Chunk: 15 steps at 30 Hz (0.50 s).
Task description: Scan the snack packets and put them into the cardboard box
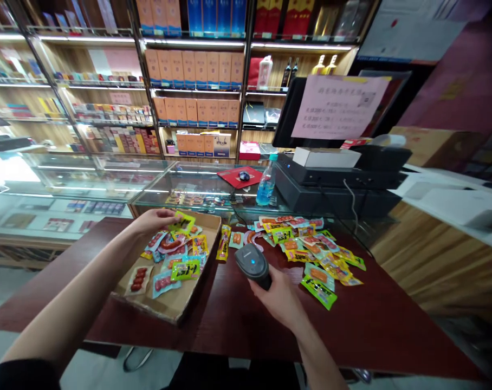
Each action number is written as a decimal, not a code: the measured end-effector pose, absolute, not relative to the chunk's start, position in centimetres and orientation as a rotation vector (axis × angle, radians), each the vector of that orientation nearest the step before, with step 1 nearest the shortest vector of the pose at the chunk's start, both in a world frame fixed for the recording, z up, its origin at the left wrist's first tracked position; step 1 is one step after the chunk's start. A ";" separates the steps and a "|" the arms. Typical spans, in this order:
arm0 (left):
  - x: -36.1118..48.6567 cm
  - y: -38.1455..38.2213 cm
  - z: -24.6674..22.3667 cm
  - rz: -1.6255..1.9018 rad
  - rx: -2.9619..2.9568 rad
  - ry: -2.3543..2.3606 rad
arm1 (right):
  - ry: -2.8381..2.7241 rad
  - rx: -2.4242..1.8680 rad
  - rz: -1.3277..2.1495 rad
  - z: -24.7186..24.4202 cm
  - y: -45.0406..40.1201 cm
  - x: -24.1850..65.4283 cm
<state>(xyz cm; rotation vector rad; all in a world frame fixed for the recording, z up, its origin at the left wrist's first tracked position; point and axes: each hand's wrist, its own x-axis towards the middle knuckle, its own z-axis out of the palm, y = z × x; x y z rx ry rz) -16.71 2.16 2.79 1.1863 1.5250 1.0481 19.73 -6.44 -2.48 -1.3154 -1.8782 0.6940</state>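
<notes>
Over the carton (180, 303), left hand (159, 221) pinches a packet (183, 221); right hand (272, 292) grips a scanner (252, 261).

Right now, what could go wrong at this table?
Packets may slide off the loose, overlapping pile if the right hand or scanner brushes it. The packet in the left hand could get mixed up with similar green ones in the cardboard tray. The bottle stands close by the monitor base; a knock might tip it.

Dark reddish-brown table (238, 319)
</notes>
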 end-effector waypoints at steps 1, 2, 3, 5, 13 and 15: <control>-17.8 1.7 3.2 1.058 1.156 1.546 | -1.882 -1.308 0.690 -2.5 -6.4 19.7; -18.6 1.3 3.5 1.075 1.133 1.560 | -1.884 -1.301 0.689 -2.5 -6.3 19.7; -19.0 1.1 3.7 1.085 1.114 1.567 | -1.885 -1.294 0.693 -2.5 -6.3 19.7; -18.6 1.1 3.8 1.079 1.106 1.568 | -1.881 -1.279 0.706 -2.3 -6.4 19.7; -5.4 5.2 1.3 0.739 1.452 1.296 | -1.762 -1.405 0.626 -2.7 -7.7 22.9; -0.5 6.2 0.2 0.626 1.489 1.196 | -1.705 -1.478 0.586 -2.9 -8.4 24.6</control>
